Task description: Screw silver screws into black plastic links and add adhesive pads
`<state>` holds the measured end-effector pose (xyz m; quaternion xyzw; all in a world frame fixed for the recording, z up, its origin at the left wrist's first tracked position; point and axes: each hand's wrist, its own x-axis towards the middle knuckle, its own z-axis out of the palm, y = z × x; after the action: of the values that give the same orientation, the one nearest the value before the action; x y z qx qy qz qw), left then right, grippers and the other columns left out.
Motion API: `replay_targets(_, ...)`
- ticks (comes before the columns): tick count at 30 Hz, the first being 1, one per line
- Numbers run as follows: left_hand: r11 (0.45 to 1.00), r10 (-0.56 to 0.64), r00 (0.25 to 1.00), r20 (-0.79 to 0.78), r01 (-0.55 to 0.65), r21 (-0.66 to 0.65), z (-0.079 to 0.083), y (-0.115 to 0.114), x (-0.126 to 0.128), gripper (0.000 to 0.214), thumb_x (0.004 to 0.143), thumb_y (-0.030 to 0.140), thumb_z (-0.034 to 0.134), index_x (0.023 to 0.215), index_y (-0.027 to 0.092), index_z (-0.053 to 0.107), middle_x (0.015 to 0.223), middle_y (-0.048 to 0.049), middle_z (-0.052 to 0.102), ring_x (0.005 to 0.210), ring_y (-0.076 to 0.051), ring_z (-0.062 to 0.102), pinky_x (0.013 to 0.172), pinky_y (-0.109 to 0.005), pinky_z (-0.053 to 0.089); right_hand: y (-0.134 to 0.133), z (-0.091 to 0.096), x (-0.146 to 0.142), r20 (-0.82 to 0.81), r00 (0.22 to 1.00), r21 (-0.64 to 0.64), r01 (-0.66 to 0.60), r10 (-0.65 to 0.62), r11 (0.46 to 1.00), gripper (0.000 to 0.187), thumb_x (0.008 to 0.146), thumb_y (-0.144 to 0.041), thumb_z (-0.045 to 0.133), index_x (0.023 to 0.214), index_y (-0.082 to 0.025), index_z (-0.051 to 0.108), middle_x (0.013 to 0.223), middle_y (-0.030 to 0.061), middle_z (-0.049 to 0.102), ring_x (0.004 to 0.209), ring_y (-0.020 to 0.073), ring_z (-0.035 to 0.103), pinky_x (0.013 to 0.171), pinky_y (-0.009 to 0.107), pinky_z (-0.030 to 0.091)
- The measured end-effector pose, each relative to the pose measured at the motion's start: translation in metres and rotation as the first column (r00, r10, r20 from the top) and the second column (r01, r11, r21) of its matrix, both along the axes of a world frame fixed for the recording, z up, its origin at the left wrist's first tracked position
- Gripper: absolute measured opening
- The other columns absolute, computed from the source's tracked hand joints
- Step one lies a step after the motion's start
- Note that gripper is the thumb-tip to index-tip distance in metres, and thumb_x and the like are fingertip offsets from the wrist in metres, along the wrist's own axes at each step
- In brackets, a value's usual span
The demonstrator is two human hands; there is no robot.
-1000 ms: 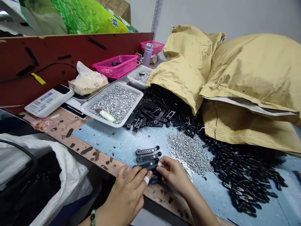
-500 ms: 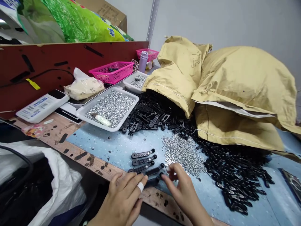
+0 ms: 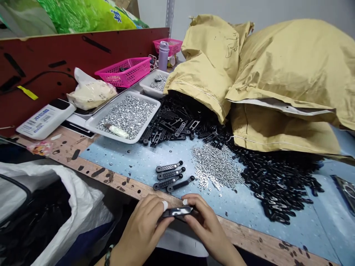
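Blue surface (image 3: 133, 162), wooden near edge. Left hand (image 3: 144, 229) and right hand (image 3: 206, 225) over that edge, fingers of both pinched shut on one black strip (image 3: 177, 211), held level, one hand at each end. Just beyond fingers: four strips (image 3: 170, 176) in row. Beyond fingers, rightward: screw pile (image 3: 216, 166), black heap (image 3: 277, 184), yellow sacks (image 3: 277, 74).

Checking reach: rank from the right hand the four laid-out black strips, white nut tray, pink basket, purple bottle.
From the right hand, gripping a black piece:
1. Row of four black plastic strips, just ahead.
2. White tray of silver nuts, left.
3. Pink plastic basket, farther left.
4. Purple bottle, rearmost.
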<state>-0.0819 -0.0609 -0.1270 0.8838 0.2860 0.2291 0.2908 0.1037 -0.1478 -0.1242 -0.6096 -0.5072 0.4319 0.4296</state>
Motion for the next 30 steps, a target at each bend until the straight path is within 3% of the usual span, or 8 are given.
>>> replay_targets(4,1.0,-0.02,0.997,0.079,0.018,0.026,0.007,0.002,0.0,0.008,0.089,0.013,0.051,0.094,0.018,0.055,0.085,-0.0037,0.057,0.083,-0.021,0.053,0.075,-0.034,0.042,0.007,0.004,-0.012,-0.326,0.934,-0.1,0.12,-0.147,0.988,0.022,0.083,-0.043,0.063,0.087,-0.022,0.058,0.089,0.0011,0.046,0.066,0.0125,0.054,0.051,0.023,0.051)
replay_targets(11,0.99,-0.02,0.992,0.123,0.002,0.144,0.01,0.0,-0.001,0.012,0.088,0.009,0.05,0.094,0.018,0.055,0.08,-0.0027,0.058,0.08,-0.02,0.053,0.078,-0.035,0.038,0.013,-0.004,-0.023,-0.382,0.88,-0.134,0.251,-0.283,0.959,0.037,0.082,-0.049,0.062,0.065,-0.018,0.051,0.074,-0.0033,0.039,0.054,0.0085,0.05,0.046,0.02,0.047)
replay_targets(15,0.994,-0.039,0.993,0.114,0.027,0.108,0.006,0.002,-0.005,0.013,0.088,0.01,0.05,0.096,0.019,0.055,0.082,-0.0029,0.059,0.082,-0.02,0.054,0.078,-0.035,0.039,0.011,-0.005,-0.021,-0.434,0.849,-0.212,0.228,-0.3,0.95,0.04,0.09,-0.054,0.046,0.073,-0.019,0.053,0.074,-0.0016,0.045,0.055,0.0099,0.054,0.05,0.022,0.046)
replay_targets(18,0.999,-0.035,0.995,0.094,0.031,0.041,0.002,0.007,-0.007,0.011,0.09,0.012,0.051,0.096,0.02,0.054,0.085,-0.0029,0.059,0.085,-0.021,0.054,0.078,-0.035,0.041,0.009,0.0,-0.02,-0.473,0.854,-0.133,0.174,-0.217,0.976,0.03,0.086,-0.052,0.055,0.094,-0.022,0.058,0.085,0.0009,0.049,0.073,0.0146,0.056,0.064,0.026,0.05)
replay_targets(21,1.0,-0.027,0.993,0.116,0.026,0.015,-0.001,0.009,-0.004,0.01,0.09,0.013,0.051,0.095,0.02,0.054,0.086,-0.0031,0.059,0.087,-0.021,0.055,0.078,-0.035,0.042,0.01,0.004,-0.021,-0.444,0.879,-0.035,0.178,-0.175,0.983,0.029,0.078,-0.044,0.068,0.096,-0.024,0.057,0.092,0.0011,0.046,0.08,0.0148,0.052,0.071,0.026,0.047)
replay_targets(25,0.999,-0.045,0.989,0.138,0.04,0.035,0.004,0.008,-0.002,0.013,0.089,0.012,0.052,0.098,0.021,0.055,0.089,-0.0035,0.06,0.091,-0.021,0.056,0.083,-0.035,0.044,0.011,0.002,-0.02,-0.361,0.913,-0.007,0.198,-0.187,0.98,0.026,0.079,-0.045,0.067,0.086,-0.023,0.055,0.089,0.0011,0.045,0.078,0.0148,0.047,0.066,0.024,0.044)
replay_targets(28,0.999,0.0,0.994,0.108,-0.004,0.039,0.003,0.004,-0.021,0.029,0.086,0.02,0.058,0.114,0.022,0.052,0.11,-0.0071,0.06,0.105,-0.023,0.055,0.091,-0.034,0.046,0.008,-0.005,-0.011,-0.208,0.963,0.003,0.178,-0.173,0.984,0.021,0.082,-0.042,0.063,0.089,-0.023,0.056,0.092,0.0021,0.049,0.085,0.0172,0.05,0.073,0.026,0.043)
replay_targets(30,0.997,0.07,0.997,0.043,-0.069,-0.03,-0.008,-0.001,-0.047,0.043,0.083,0.028,0.062,0.123,0.024,0.048,0.121,-0.008,0.057,0.109,-0.024,0.057,0.091,-0.03,0.048,0.006,-0.013,0.0,-0.037,0.983,0.039,0.179,-0.178,0.983,0.015,0.086,-0.037,0.06,0.092,-0.024,0.056,0.093,0.0025,0.052,0.088,0.0185,0.052,0.078,0.028,0.042)
